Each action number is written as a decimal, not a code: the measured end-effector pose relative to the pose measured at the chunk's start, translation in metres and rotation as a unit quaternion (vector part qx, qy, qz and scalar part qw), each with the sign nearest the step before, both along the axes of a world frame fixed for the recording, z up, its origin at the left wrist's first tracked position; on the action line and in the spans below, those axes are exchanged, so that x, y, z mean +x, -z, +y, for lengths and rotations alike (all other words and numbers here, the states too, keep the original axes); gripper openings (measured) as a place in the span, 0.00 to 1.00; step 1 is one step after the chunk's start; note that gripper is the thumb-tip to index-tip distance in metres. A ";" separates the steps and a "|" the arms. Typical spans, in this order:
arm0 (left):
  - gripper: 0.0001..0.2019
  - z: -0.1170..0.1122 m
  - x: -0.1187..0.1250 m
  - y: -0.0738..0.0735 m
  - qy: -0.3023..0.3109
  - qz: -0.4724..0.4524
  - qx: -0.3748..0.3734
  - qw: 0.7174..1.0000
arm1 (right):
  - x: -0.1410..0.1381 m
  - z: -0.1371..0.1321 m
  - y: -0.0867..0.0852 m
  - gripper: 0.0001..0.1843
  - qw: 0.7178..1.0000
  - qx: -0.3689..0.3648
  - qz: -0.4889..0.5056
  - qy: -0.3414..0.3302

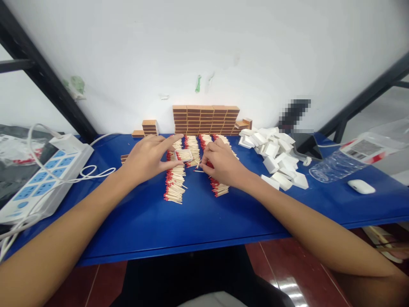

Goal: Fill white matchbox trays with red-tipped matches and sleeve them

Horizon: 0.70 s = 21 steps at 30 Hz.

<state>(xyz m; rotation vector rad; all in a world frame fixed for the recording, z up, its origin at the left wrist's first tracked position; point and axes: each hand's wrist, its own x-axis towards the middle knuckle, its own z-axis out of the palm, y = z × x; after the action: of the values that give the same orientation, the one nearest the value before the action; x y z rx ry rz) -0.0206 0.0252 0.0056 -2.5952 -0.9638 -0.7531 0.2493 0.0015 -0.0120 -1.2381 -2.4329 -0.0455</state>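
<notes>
My left hand [150, 155] has its thumb and index finger curled about a small white matchbox tray [183, 155] with matches in it. The tray is over the rows of matches. To its right, my right hand [220, 161] has thumb and fingers pinched together at a few matches [197, 164]; how many it grips is hard to tell. Red-headed matches [175, 187] lie on the blue table [147, 230] in several long rows between and under the hands. My right hand covers part of the right-hand rows.
Brown matchboxes [206, 120] stand stacked against the wall, with a smaller stack [149, 127] to their left. White trays [277, 149] lie heaped at right, near a dark phone-like device [306, 146], a plastic-wrapped package [338, 164] and a white case [361, 186]. A power strip [47, 175] with cables lies left.
</notes>
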 end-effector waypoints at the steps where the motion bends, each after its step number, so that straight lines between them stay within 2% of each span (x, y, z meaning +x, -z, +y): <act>1: 0.34 0.000 0.000 0.000 0.001 -0.001 -0.001 1.000 | 0.002 0.000 -0.002 0.09 1.000 -0.006 -0.011 -0.014; 5: 0.35 0.000 0.000 0.000 -0.002 0.005 0.003 1.000 | 0.005 -0.003 -0.007 0.06 0.995 -0.027 -0.064 -0.066; 18: 0.35 0.001 0.000 0.001 0.003 0.006 0.004 1.000 | 0.003 -0.010 -0.008 0.07 0.992 -0.040 -0.091 -0.081; 21: 0.35 0.001 -0.001 0.001 -0.002 0.003 0.002 1.000 | 0.004 -0.010 -0.010 0.08 0.991 -0.046 -0.068 -0.102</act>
<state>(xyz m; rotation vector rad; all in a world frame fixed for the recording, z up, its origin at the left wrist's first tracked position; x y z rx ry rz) -0.0216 0.0267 0.0049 -2.5904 -0.9651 -0.7445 0.2536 -0.0081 -0.0025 -1.0485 -2.6949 0.0412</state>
